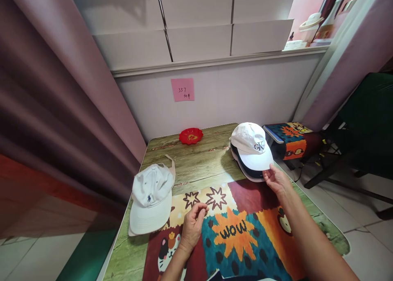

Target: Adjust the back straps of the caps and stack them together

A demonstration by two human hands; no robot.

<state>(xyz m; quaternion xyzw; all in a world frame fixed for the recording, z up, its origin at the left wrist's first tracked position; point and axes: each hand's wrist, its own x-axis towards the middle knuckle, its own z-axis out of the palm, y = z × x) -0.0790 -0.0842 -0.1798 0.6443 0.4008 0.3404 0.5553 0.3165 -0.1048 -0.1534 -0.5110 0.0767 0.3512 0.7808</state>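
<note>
At the right of the table, a white cap (248, 138) with dark "CK" lettering lies on top of a black cap (241, 160), with a pale brim showing beneath them. My right hand (276, 180) pinches the front edge of the white cap's brim between thumb and fingers. My left hand (193, 223) hovers over or rests on the patterned mat (235, 232), holding nothing, its fingers loosely bent and the thumb apart. To its left sits another white cap (152, 186) with a small dark emblem, its brim toward me. A pale strap or brim shows behind and under that cap.
A red scalloped dish (190, 136) stands at the table's back edge (221, 127). Above it a pink note (182, 89) is stuck to the wall. Curtains (76, 88) hang at the left. A dark chair (365, 121) and a cloth-covered stool (293, 137) are at the right.
</note>
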